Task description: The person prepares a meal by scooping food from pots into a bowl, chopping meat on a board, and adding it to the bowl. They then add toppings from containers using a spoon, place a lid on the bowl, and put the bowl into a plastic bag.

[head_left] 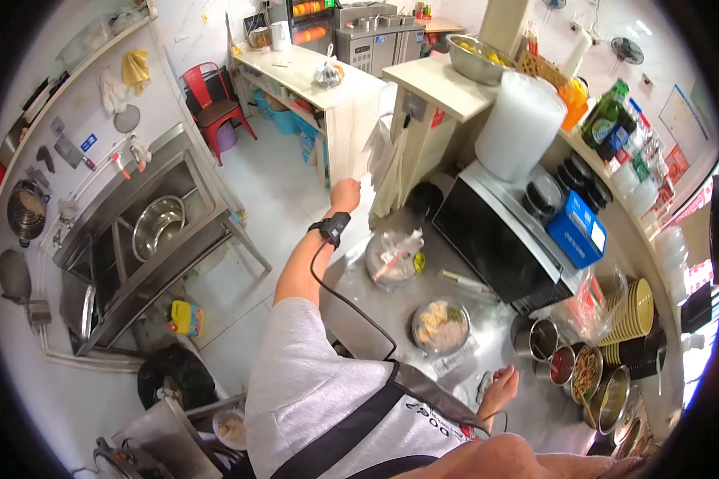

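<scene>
My left hand point(345, 195) is stretched out beyond the steel worktop point(343, 279), its fingers curled closed; anything inside them is too small to make out. A black device point(335, 228) with a cable is strapped on that wrist. Low over the worktop, my right hand point(499, 389) has its fingers loosely apart, beside a small object point(484, 385) I cannot identify. Between the hands stand a round container of mixed food point(441, 327) and a bowl with a plastic bag point(395, 259) in it. A knife-like tool point(465, 281) lies nearby.
A sink point(116, 263) with a steel bowl point(159, 228) runs along the left wall. On the right are a black-fronted appliance point(495, 239), pots point(544, 338) and stacked yellow bowls point(634, 310). A wooden counter point(303, 76) and red chair point(213, 104) stand farther back.
</scene>
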A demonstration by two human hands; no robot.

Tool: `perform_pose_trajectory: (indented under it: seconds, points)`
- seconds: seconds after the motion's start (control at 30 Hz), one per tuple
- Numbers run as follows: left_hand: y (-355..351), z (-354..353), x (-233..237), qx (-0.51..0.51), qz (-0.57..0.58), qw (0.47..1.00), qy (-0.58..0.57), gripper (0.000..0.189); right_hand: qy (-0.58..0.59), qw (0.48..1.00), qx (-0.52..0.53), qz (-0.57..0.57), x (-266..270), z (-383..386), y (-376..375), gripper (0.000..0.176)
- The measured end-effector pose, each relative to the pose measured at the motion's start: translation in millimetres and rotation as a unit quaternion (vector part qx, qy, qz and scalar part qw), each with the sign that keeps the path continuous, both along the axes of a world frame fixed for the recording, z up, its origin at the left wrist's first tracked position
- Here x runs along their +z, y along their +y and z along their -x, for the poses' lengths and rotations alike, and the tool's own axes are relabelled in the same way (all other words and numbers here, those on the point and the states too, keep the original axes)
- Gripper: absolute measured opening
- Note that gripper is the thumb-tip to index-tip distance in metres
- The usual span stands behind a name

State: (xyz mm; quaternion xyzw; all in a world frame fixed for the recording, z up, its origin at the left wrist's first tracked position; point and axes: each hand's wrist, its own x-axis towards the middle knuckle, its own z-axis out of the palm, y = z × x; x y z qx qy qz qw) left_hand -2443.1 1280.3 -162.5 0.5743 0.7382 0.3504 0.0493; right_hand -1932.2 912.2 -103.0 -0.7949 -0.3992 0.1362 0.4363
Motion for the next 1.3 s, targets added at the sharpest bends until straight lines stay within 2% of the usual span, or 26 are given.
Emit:
perform_pose_trajectory:
  seconds: [0.13,0.2,0.27,0.37,0.43,0.47,0.6,0.67,0.73,0.77,0.83,0.93,1.0,1.03,1.13,1.27,1.3]
  points:
    - [54.0,9.2,-24.3,-0.002,-0.007,0.997,-0.082,0.020,-0.001,0.995,-0.039,-0.087,-5.6,32.3,-3.4,0.014]
    - [83.8,7.5,-37.0,0.017,0.004,0.994,-0.110,0.020,-0.088,0.993,-0.047,-0.066,-7.7,37.8,-6.4,0.015]
    - [115.1,19.1,-47.4,0.039,0.021,0.989,-0.144,0.019,-0.126,0.987,-0.073,-0.067,-7.4,46.9,-10.3,0.014]
    - [144.5,19.3,-59.9,0.037,-0.020,0.992,-0.119,0.018,-0.095,0.987,-0.124,-0.030,8.3,82.1,-21.3,0.013]
    - [157.6,17.3,-55.0,0.027,-0.052,0.991,-0.118,0.017,-0.099,0.990,-0.099,-0.022,12.8,97.8,-22.9,0.012]
    - [162.3,19.8,-50.7,0.004,-0.022,0.993,-0.118,0.019,-0.103,0.989,-0.107,-0.024,7.7,99.3,-24.1,0.012]
    - [171.8,24.6,-55.0,-0.019,-0.108,0.983,-0.144,0.010,-0.066,0.987,-0.145,-0.007,-14.3,101.2,-34.4,0.011]
    - [169.4,33.9,-53.9,-0.029,-0.141,0.976,-0.161,0.011,-0.039,0.989,-0.142,0.012,-9.0,116.2,-26.1,0.012]
    - [165.3,41.9,-48.9,-0.038,-0.179,0.965,-0.188,0.020,-0.031,0.994,-0.107,0.003,-1.4,129.7,-11.0,0.009]
    - [164.1,46.2,-47.1,-0.052,-0.175,0.963,-0.197,0.020,-0.033,0.994,-0.104,0.008,0.2,132.1,-6.4,0.009]
    - [162.9,51.6,-40.3,-0.053,-0.139,0.960,-0.236,0.019,-0.140,0.988,-0.039,0.058,3.0,131.3,7.5,0.008]
    - [150.7,59.8,-24.7,-0.075,-0.078,0.951,-0.289,0.016,-0.178,0.981,0.013,0.079,16.5,135.2,24.4,0.008]
    - [143.4,65.2,-20.9,-0.203,-0.022,0.944,-0.259,0.016,-0.183,0.980,0.027,0.074,26.0,141.8,35.2,0.008]
    - [141.0,66.0,-23.5,-0.221,0.006,0.938,-0.266,0.016,-0.183,0.980,0.037,0.069,28.4,143.1,36.6,0.007]
    - [134.9,63.2,-27.9,-0.256,-0.012,0.917,-0.304,0.016,-0.191,0.977,0.051,0.085,18.0,134.0,33.2,0.007]
    - [111.0,63.9,-1.6,-0.326,0.036,0.913,-0.244,0.015,-0.156,0.985,0.033,0.070,9.3,141.6,28.5,0.008]
    - [104.2,64.7,4.6,-0.356,0.056,0.912,-0.196,0.015,-0.163,0.984,0.034,0.056,6.9,143.2,26.8,0.009]
